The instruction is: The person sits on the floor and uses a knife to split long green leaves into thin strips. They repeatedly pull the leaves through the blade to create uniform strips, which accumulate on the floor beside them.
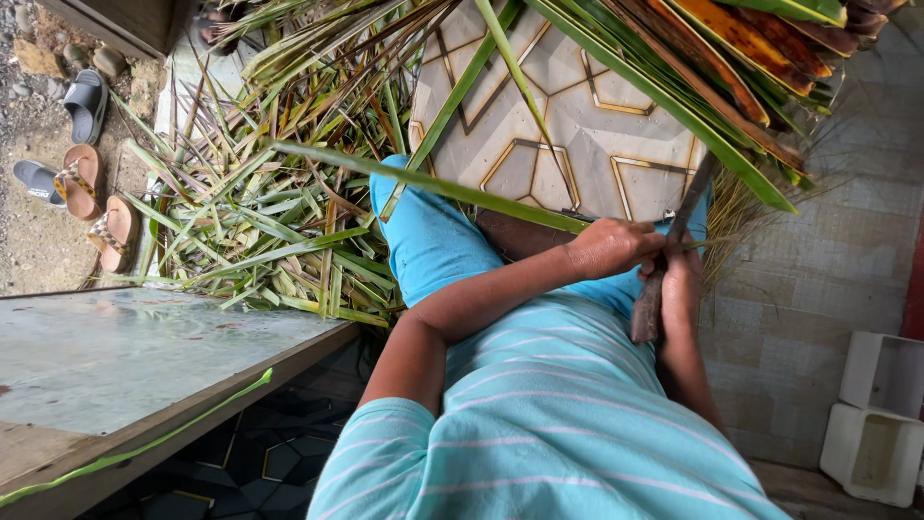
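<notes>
I am gripping a long green leaf (433, 183) in my closed left hand (611, 248), leaf running toward ten o'clock; my right hand (679, 289) is clasping a knife (664, 260).

The long palm leaf strip (433, 183) is smooth, slightly glossy green. The knife (664, 260) has a dull, dark metal blade and a worn brown wooden handle. The leaf pile (260, 221) looks fibrous and matt. The floor tile (577, 125) is glazed ceramic with a soft sheen. The striped shirt (549, 414) is soft matt knit cloth. The tabletop (115, 356) is worn, scuffed and stained.
</notes>
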